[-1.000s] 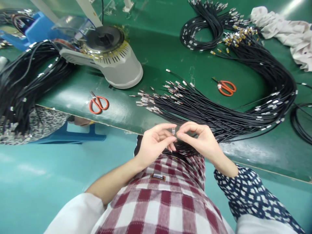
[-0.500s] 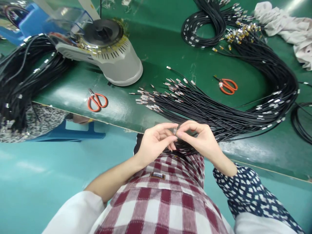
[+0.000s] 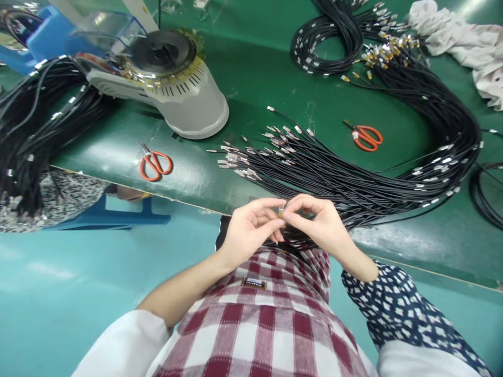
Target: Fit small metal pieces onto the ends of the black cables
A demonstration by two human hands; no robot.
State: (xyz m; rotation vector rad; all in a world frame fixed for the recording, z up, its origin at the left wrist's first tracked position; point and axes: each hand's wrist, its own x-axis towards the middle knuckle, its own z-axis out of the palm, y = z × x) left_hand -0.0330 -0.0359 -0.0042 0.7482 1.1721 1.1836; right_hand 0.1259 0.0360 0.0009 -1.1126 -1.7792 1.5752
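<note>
My left hand (image 3: 253,225) and my right hand (image 3: 314,220) meet at the front edge of the table, above the apron. Between their fingertips is a small pale rectangular tag (image 3: 281,208) with a yellowish spot at its lower end. The left thumb and forefinger close on it from one side, while the right thumb and forefinger pinch at its other side. Whether a cable runs from it into the fingers, I cannot tell. Just beyond my hands lies a thick bundle of black cables (image 3: 353,183), its white-tagged ends fanned out to the left.
Orange-handled snips (image 3: 156,163) lie left, and a second orange-handled pair (image 3: 366,138) lies right. A grey dispenser (image 3: 196,112) with a black reel stands at the back left. Coiled black cables (image 3: 301,50) and a crumpled cloth (image 3: 451,42) are at the back right. More cables (image 3: 23,131) hang over the left edge.
My hands keep nearly the same pose around the small tag, and a yellowish spot now shows at its lower end. The whole view has shifted very slightly.
</note>
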